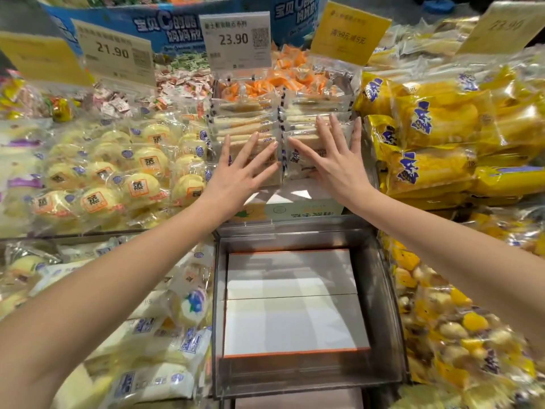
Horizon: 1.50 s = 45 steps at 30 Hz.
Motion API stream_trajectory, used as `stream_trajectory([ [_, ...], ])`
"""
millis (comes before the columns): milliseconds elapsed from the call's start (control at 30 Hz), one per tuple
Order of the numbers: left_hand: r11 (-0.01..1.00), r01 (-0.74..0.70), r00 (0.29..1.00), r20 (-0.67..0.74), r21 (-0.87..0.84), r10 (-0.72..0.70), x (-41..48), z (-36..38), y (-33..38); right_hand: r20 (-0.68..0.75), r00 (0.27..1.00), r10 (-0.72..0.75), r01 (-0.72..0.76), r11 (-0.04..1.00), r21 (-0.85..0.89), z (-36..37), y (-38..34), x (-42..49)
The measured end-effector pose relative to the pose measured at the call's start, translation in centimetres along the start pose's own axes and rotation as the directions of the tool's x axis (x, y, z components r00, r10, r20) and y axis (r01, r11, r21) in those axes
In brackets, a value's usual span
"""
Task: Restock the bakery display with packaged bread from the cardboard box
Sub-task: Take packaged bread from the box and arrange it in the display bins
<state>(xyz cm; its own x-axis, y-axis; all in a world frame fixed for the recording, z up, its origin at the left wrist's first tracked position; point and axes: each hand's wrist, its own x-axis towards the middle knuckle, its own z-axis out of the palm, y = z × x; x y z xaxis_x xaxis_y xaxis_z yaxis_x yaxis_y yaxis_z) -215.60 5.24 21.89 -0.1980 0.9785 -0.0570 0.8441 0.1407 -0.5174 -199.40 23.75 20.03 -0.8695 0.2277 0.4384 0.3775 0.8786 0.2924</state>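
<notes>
Packaged bread (241, 125), stacked in two rows in the middle of the display (88, 233), is pressed level by the left grip (236, 175) and right grip (333, 163), both spread wide and holding nothing; more packs are judged needed next for the steel bin (380, 290) below.

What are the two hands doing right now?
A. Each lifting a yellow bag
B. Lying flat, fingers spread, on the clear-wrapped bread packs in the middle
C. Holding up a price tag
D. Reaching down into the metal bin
B: the left hand and the right hand both lie with straight, spread fingers on the front of the bread packs stacked in two rows below the 23.90 price tag.
</notes>
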Motion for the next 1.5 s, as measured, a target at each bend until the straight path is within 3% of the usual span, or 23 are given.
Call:
stream_trajectory([
  [267,0.996,0.078,0.996,-0.048,0.040,-0.076,0.2,-0.7,0.9,0.064,0.989,0.131,-0.136,0.987,0.081,-0.5,-1.8,0.0],
  [533,0.991,0.134,0.990,-0.051,-0.027,-0.135,-2.4,-3.2,0.5,0.187,0.962,0.199,-0.230,0.960,0.162,-4.0,-3.1,-2.1],
  [967,0.875,0.382,0.921,0.048,-0.298,-0.386,-13.3,-14.9,10.3,0.291,0.955,0.062,-0.183,0.895,0.408,-15.7,-2.6,-13.6],
  [1200,0.778,0.375,0.902,0.005,-0.504,-0.431,-17.8,-18.6,19.1,0.327,0.923,0.202,-0.366,0.724,0.585,-20.5,-3.9,-20.4],
  [1367,0.678,0.359,0.898,0.040,-0.642,-0.438,-20.8,-20.3,24.4,0.422,0.828,0.369,-0.560,0.529,0.637,-22.3,-4.2,-26.5],
  [1500,0.585,0.305,0.889,0.004,-0.751,-0.458,-22.6,-20.9,27.5,0.479,0.707,0.521,-0.680,0.314,0.663,-23.7,-4.6,-32.2],
])
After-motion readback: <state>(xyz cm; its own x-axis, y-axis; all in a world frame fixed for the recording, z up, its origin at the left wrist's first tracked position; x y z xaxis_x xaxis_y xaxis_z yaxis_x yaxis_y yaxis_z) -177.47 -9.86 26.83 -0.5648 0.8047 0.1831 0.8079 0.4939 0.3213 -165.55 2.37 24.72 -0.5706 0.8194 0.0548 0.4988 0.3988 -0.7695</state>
